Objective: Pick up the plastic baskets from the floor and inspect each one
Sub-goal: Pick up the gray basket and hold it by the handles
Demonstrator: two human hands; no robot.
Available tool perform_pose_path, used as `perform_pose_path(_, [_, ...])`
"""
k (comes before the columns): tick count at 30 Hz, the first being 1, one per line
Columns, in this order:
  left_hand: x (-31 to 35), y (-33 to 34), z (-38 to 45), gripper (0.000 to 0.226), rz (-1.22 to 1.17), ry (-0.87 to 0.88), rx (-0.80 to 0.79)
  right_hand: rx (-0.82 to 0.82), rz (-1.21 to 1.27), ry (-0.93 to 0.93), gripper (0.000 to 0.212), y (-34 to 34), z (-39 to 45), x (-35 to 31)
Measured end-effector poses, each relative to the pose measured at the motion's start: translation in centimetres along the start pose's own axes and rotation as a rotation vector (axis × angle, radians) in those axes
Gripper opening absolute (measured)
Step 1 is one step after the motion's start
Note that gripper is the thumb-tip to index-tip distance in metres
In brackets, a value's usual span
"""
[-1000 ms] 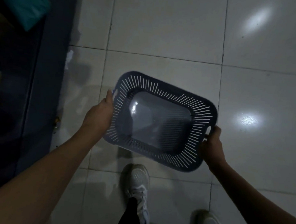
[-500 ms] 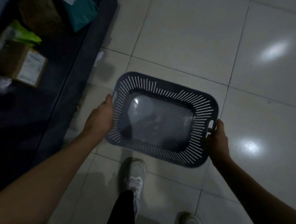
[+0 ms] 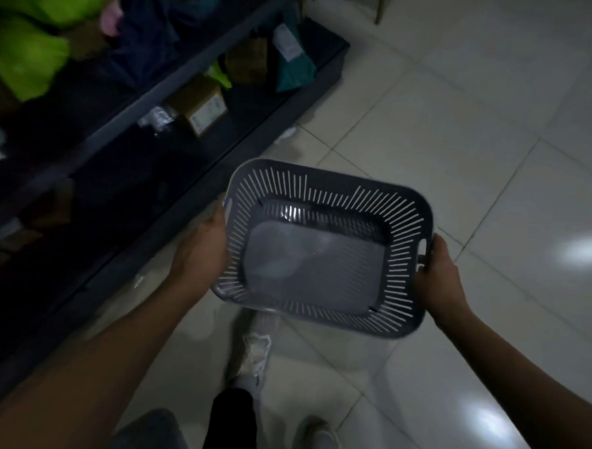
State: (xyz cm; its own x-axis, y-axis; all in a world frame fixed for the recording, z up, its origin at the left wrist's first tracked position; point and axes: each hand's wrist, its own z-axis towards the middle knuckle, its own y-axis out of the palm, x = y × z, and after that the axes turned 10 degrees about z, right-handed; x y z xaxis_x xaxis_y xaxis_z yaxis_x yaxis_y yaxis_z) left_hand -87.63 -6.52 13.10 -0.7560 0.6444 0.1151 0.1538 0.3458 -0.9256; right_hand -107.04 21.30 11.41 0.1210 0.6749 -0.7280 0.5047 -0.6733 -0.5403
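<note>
While 2 hands, left (image 3: 202,250) and right (image 3: 437,278), grip 1 seemingly empty basket (image 3: 324,246), fingers closed.

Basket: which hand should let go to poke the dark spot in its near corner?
Probably the right hand: the dark spot sits near it in the basket, while the left hand grips the far side.

Dim, floor (image 3: 496,166) glare, motion-blurred shelves (image 3: 128,119)
</note>
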Motion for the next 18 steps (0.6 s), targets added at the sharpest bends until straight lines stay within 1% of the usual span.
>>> perform_pose_path(5, [-4.6, -1.2, -6.8, 0.036, -0.070, -0.052, 0.059, -0.064, -0.037, -0.059, 0.074, 0.3, -4.5, -2.7])
perform_pose_path(7, [-6.9, -1.5, -9.5, 0.032, -0.084, -0.093, 0.093, -0.104, -0.056, -0.075, 0.074, 1.1, -6.5, -3.8])
perform_pose_path(11, [-12.6, -1.4, -15.1, 0.044, -0.094, -0.176, 0.132, -0.180, -0.068, -0.131, 0.071, 4.1, -11.2, -5.9])
perform_pose_path(15, [-19.4, -0.9, -21.8, 0.039, -0.159, -0.246, 0.157, -0.230, -0.097, -0.192, 0.072, 8.3, -17.1, -7.8])
perform_pose_path(18, [-24.8, -0.7, -27.5, 0.041, -0.194, -0.287, 0.182, -0.262, -0.128, -0.228, 0.074, 12.0, -22.0, -9.1])
